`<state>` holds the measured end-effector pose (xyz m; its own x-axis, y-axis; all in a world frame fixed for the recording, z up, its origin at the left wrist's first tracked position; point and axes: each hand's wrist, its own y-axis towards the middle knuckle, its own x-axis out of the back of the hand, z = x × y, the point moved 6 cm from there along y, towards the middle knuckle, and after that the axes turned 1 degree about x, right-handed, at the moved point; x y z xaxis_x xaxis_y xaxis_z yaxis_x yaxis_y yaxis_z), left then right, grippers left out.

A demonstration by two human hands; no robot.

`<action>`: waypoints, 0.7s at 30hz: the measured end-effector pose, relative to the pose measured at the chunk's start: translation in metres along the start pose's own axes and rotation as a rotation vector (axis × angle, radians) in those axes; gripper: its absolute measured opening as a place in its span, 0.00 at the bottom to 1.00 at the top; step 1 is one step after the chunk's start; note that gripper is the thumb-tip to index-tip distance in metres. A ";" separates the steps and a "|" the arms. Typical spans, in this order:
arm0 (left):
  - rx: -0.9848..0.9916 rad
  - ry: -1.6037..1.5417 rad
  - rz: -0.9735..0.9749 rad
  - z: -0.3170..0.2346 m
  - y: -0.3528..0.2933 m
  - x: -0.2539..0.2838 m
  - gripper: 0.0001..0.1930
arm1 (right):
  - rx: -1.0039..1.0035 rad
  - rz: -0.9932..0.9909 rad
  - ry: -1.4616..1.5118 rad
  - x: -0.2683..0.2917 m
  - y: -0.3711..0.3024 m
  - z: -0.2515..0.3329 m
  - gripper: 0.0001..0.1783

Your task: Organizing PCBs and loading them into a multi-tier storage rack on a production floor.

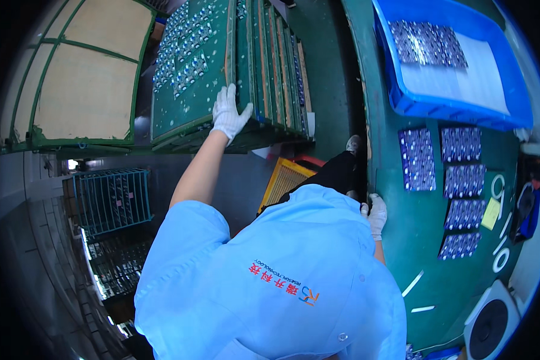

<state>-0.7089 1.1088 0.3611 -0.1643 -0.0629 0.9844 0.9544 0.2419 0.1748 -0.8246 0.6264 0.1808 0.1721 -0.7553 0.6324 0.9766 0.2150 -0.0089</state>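
Note:
My left hand (229, 114), in a white glove, lies against the upper edge of a rack of green layered boards (276, 72). Its fingers are stretched out with the thumb apart, and nothing is in it. On the rack's top board (189, 108) small electronic parts (189, 75) lie in groups. My right hand (376, 215), gloved too, rests at the near edge of the green worktable (402, 234); fingers and thumb are apart, and no held thing shows. To its right are several purple circuit board panels (417, 161) set out on the table.
A blue bin (456, 99) with more panels and a white sheet stands on the table. A yellow note (491, 214), white rings and a fan-like device (492, 324) lie rightward. A wood-panelled frame (87, 78) stands at far left, with a yellow crate (285, 180) on the floor ahead.

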 end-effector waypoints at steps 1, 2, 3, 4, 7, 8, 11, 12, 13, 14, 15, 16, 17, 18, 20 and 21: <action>0.013 0.060 0.012 0.007 0.000 -0.004 0.44 | -0.010 -0.003 0.011 -0.003 -0.016 -0.012 0.24; 0.000 0.070 0.017 0.013 -0.003 -0.007 0.44 | 0.055 0.022 -0.094 -0.007 -0.030 -0.019 0.27; 0.007 0.060 0.061 0.011 0.006 -0.016 0.45 | 0.098 0.031 -0.207 -0.007 -0.043 -0.026 0.31; 0.047 0.064 0.100 0.016 0.002 -0.015 0.46 | 0.091 0.030 -0.194 -0.004 -0.054 -0.036 0.31; 0.052 0.008 0.195 0.023 -0.002 -0.011 0.46 | 0.206 0.146 -0.290 0.006 -0.082 -0.046 0.37; 0.035 -0.057 0.232 0.023 -0.003 -0.009 0.45 | 0.196 0.142 -0.274 0.009 -0.081 -0.048 0.37; 0.301 -0.204 0.454 0.023 -0.016 0.021 0.44 | 0.159 0.091 -0.337 0.011 -0.087 -0.051 0.37; 0.328 -0.128 0.446 0.048 -0.020 0.024 0.43 | 0.154 0.082 -0.322 0.012 -0.084 -0.051 0.37; 0.320 -0.118 0.449 0.058 -0.026 0.025 0.43 | 0.160 0.088 -0.313 0.014 -0.084 -0.051 0.37; 0.323 -0.053 0.512 0.067 -0.034 0.024 0.43 | 0.165 0.096 -0.306 0.015 -0.085 -0.050 0.37; 0.320 0.010 0.576 0.069 -0.041 0.023 0.43 | 0.161 0.095 -0.314 0.015 -0.088 -0.052 0.37; 0.380 0.045 0.599 0.049 -0.052 0.029 0.42 | 0.152 0.095 -0.310 0.015 -0.089 -0.054 0.37; 0.349 0.039 0.602 0.044 -0.060 0.022 0.41 | 0.143 0.101 -0.321 0.015 -0.091 -0.055 0.37; 0.326 0.034 0.597 0.044 -0.067 0.020 0.40 | 0.145 0.106 -0.327 0.014 -0.090 -0.055 0.37; 0.233 0.055 0.702 0.040 -0.079 0.011 0.37 | 0.149 0.104 -0.325 0.014 -0.090 -0.052 0.36; 0.254 0.032 0.685 0.042 -0.080 0.012 0.36 | 0.147 0.108 -0.324 0.014 -0.090 -0.052 0.36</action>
<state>-0.7978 1.1291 0.3597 0.4603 0.1557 0.8740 0.7524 0.4541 -0.4771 -0.9034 0.5643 0.1501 0.2004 -0.4935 0.8464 0.9219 0.3875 0.0077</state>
